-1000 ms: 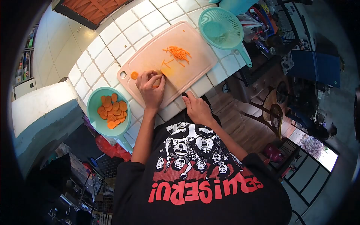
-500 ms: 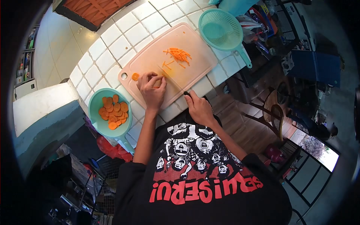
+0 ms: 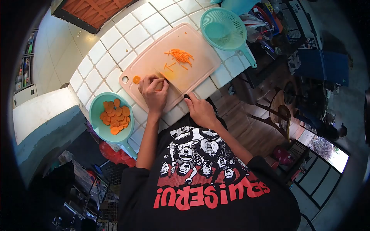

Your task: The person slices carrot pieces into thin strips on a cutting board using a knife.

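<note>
What looks like a home kitchen is presenting a white-tiled counter (image 3: 110, 37), where a pale pink plastic cutting board (image 3: 194, 71) is lying beside a round turquoise plastic colander (image 3: 221, 30).

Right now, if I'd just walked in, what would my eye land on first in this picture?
Probably the bright orange carrot strips on the pale pink cutting board, in the upper middle of the view. Near the board's lower edge, the right hand grips a knife, its blade beside the bent left hand. After that, perhaps the carrot slices in the turquoise handled bowl at the left.
</note>
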